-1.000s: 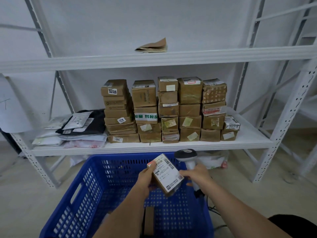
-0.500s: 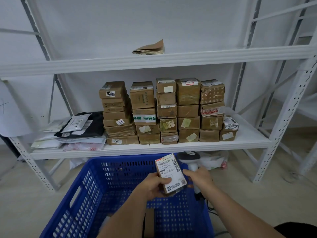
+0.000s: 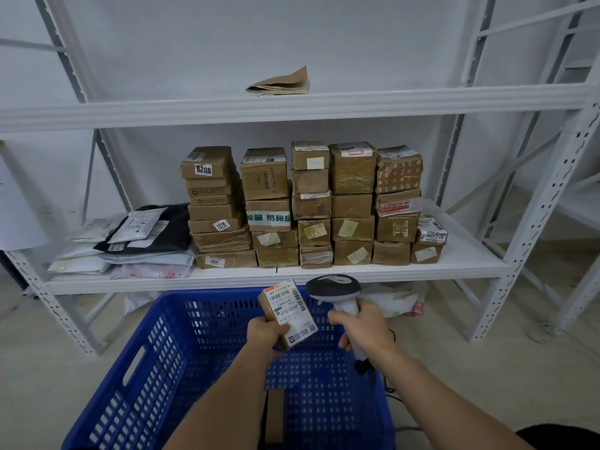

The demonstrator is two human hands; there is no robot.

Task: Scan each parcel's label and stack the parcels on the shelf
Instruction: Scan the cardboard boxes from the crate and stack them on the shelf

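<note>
The left hand (image 3: 267, 332) grips a small parcel (image 3: 285, 315) by its lower end, fingers curled round it, with the white label (image 3: 290, 311) turned up. The right hand (image 3: 362, 329) holds the handle of a scanner (image 3: 334, 289), whose head is just beside the parcel. Both are above the far edge of a blue basket (image 3: 156, 352). Stacked parcels (image 3: 308, 206) stand in the middle of the shelf (image 3: 467, 251).

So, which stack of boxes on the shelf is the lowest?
The stack at the far right end: it is only two boxes high, while the other stacks are taller.
</note>
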